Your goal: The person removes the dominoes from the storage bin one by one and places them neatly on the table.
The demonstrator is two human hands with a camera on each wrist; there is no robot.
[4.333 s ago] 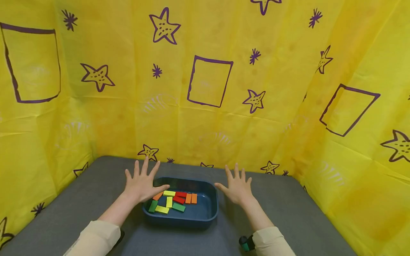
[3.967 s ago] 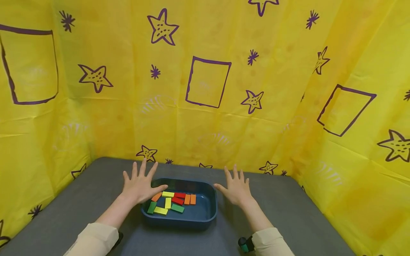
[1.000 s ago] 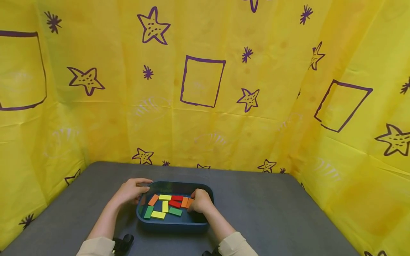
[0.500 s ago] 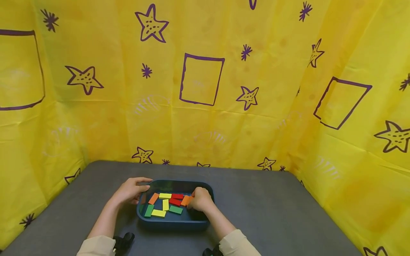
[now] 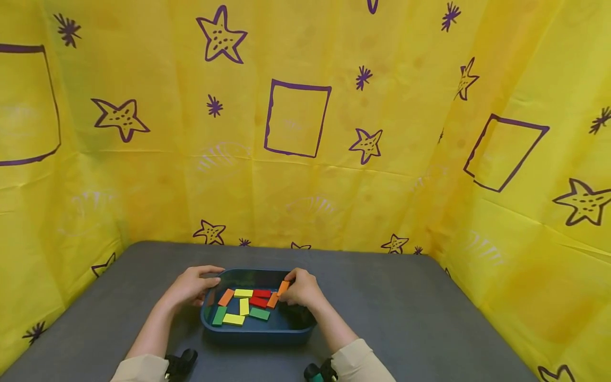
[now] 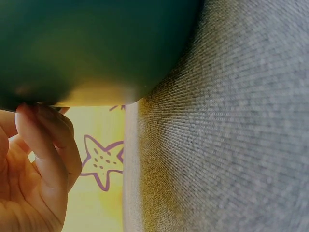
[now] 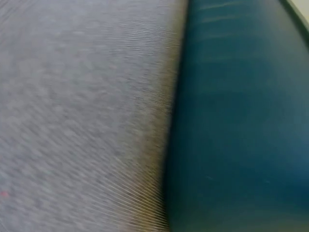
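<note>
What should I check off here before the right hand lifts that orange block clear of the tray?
1. Right hand pinches an orange block: ok, fingers curled on it at the tray's far right.
2. Block raised off the tray floor: ok, it stands tilted above the others.
3. Left hand steadies the blue tray: ok, fingers hold its left rim.
4. Second orange block free of the grasp: cannot tell, it lies right at the fingertips.
5. Tray flat on the grey table: ok.
6. Other blocks lie loose, not stacked: ok, e.g. the green block.
</note>
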